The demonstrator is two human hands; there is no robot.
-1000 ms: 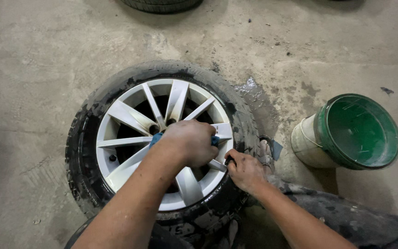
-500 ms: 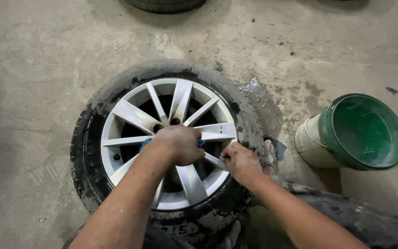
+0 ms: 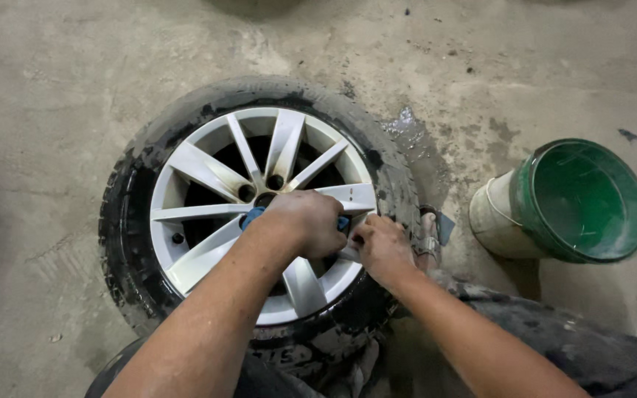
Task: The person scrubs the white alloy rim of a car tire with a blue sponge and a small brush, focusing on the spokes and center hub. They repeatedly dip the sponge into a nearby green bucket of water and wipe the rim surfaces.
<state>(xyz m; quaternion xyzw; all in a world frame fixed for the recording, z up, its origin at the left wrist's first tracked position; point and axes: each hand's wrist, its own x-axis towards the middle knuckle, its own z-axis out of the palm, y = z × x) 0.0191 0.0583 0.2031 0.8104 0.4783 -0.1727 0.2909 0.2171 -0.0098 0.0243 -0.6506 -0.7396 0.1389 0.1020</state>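
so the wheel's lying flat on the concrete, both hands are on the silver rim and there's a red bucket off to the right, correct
Not quite: the bucket is green inside with a pale outer wall, not red, as the head view shows. The rest holds: the wheel lies flat, with the left hand and right hand on its rim.

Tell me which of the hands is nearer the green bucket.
Right. The right hand rests at the wheel's rim on the green bucket's side; the left hand grips a blue tool over the hub, farther away.

Matt silver metal rim [image 3: 208, 173], wet black rubber tyre [image 3: 123, 221], rough concrete floor [image 3: 53, 88], smooth green plastic bucket [image 3: 584, 199].
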